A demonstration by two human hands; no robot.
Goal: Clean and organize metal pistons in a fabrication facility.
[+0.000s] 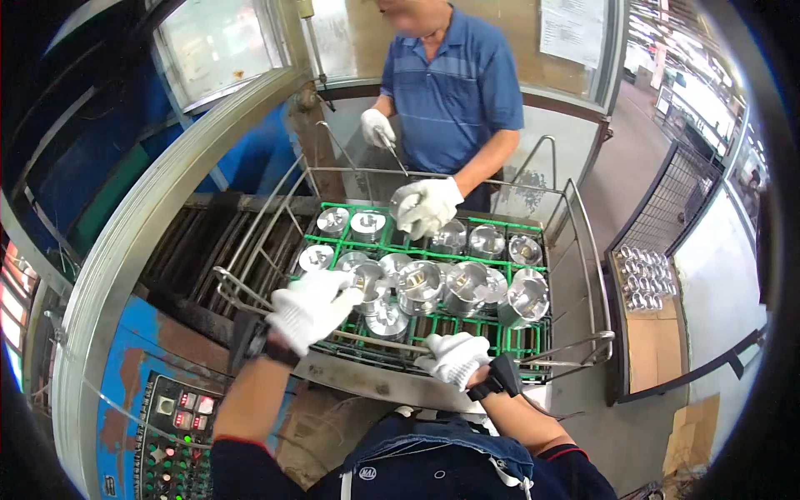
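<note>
My left hand (312,310), in a white knit glove, reaches over the near left of a wire basket (557,362). Its thumb and fingers close at the left side of a silvery metal piston (372,287). My right hand (457,358), gloved too, is curled over the basket's front rail, its fingertips partly hidden. Several more pistons, such as the hollow one (525,298) at the right, stand between green dividers (521,329). Across the basket, a co-worker's gloved hand (427,207) is above the far row; the other gloved hand (377,127) holds a thin metal tool (392,152).
The basket rests on a roller conveyor (218,250) that runs left under a metal frame (125,225). A control panel (177,433) with lit buttons is at lower left. On the right, a rack (654,333) carries several rows of metal parts (644,277) beside a mesh guard (677,192).
</note>
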